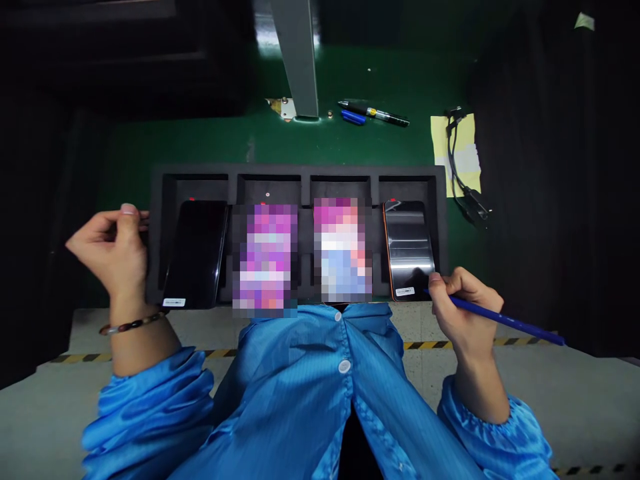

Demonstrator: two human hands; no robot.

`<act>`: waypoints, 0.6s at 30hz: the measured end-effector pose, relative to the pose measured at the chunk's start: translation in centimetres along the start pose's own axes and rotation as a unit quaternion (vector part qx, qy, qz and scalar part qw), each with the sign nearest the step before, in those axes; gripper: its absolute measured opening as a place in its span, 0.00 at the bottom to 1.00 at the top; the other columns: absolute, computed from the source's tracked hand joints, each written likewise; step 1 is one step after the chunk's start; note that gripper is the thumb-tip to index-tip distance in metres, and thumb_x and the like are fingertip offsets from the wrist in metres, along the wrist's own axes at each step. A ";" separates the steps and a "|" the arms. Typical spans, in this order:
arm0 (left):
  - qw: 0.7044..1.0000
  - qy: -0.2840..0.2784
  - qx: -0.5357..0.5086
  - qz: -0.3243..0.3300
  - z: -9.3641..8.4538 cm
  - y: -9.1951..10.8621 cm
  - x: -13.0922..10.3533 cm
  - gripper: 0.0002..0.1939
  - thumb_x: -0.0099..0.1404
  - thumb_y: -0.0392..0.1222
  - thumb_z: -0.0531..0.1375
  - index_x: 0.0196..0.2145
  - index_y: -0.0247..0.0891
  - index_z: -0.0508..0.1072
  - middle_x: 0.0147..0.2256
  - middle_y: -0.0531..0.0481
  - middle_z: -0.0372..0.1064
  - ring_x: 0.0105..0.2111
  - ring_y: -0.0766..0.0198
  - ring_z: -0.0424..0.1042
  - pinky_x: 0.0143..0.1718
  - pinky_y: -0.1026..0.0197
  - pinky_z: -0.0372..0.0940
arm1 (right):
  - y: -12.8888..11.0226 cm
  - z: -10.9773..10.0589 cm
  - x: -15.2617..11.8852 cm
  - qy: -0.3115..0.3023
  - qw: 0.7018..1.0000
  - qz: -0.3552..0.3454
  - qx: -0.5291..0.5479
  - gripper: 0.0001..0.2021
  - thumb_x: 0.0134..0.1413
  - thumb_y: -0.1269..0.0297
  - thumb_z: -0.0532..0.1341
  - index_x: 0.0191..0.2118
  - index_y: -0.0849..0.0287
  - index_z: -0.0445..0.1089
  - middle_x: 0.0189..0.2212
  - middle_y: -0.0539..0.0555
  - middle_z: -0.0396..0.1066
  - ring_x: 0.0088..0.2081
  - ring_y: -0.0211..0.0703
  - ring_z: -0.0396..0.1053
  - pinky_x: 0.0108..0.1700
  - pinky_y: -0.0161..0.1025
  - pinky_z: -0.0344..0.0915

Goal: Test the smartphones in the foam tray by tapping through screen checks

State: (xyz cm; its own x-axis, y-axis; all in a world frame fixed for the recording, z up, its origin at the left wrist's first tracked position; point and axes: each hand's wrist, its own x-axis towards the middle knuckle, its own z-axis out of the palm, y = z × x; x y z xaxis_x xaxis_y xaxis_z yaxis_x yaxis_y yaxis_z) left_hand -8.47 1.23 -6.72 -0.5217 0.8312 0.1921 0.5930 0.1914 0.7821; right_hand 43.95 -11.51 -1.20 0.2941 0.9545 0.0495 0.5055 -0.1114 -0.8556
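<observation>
My right hand (467, 310) is closed round a slim blue pen (510, 321), its tip at the lower right of a dark phone with an orange edge (410, 247). Beside the left edge of the black foam tray (443, 200), my left hand (115, 247) has its fingers curled in; whatever they hold, if anything, is hidden. Nearest that hand lies a black phone (195, 253) with a white label. Between these two phones lie two with lit, pixelated screens, a purple one (267, 253) and a pink and blue one (345, 247).
Behind the tray, a black pen (390, 118) and a blue cap (353, 117) lie on the green surface (200, 143). A grey metal post (300, 60) stands there. On the right, a black cable (453, 153) crosses a yellow paper (440, 143). Dark walls flank both sides.
</observation>
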 end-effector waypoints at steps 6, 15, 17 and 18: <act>1.000 -0.002 0.021 0.010 0.0 0.5 -0.2 0.21 0.72 0.60 0.62 0.37 0.37 0.78 0.32 0.41 0.78 0.52 0.35 0.82 0.36 0.48 0.59 | 0.1 0.0 0.2 -0.016 0.998 0.027 0.055 0.28 0.66 0.63 0.70 0.21 0.55 0.53 0.15 0.42 0.57 0.18 0.29 0.54 0.22 0.33 0.51; 1.000 0.026 -0.007 0.003 0.4 0.7 -0.1 0.18 0.66 0.58 0.65 0.31 0.40 0.77 0.32 0.44 0.78 0.43 0.45 0.84 0.40 0.45 0.67 | -2.4 -0.4 -1.0 0.114 0.967 0.030 0.228 0.21 0.65 0.56 0.73 0.29 0.53 0.62 0.17 0.41 0.66 0.15 0.33 0.62 0.18 0.31 0.60; 1.000 0.007 -0.004 -0.004 0.5 0.8 -0.1 0.18 0.69 0.58 0.64 0.32 0.41 0.77 0.31 0.45 0.78 0.44 0.47 0.84 0.40 0.46 0.66 | -3.6 1.0 -2.4 0.056 0.980 0.035 0.186 0.17 0.64 0.62 0.74 0.32 0.53 0.65 0.18 0.42 0.70 0.16 0.35 0.67 0.19 0.32 0.63; 1.000 0.015 -0.009 -0.004 0.6 0.8 -0.1 0.17 0.68 0.57 0.64 0.31 0.41 0.76 0.30 0.46 0.78 0.42 0.49 0.83 0.39 0.48 0.66 | -4.1 1.9 -2.9 0.029 0.987 0.030 0.157 0.16 0.62 0.64 0.75 0.32 0.53 0.65 0.19 0.42 0.71 0.17 0.35 0.68 0.20 0.33 0.65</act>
State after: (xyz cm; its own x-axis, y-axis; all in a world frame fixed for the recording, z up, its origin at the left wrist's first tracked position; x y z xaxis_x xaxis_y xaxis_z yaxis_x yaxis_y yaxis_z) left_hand -7.62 1.62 -6.43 -0.5445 0.8138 0.2032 0.5780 0.1885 0.7939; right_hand 39.46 -13.31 1.15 0.3667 0.9302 0.0165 0.2131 -0.0668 -0.9747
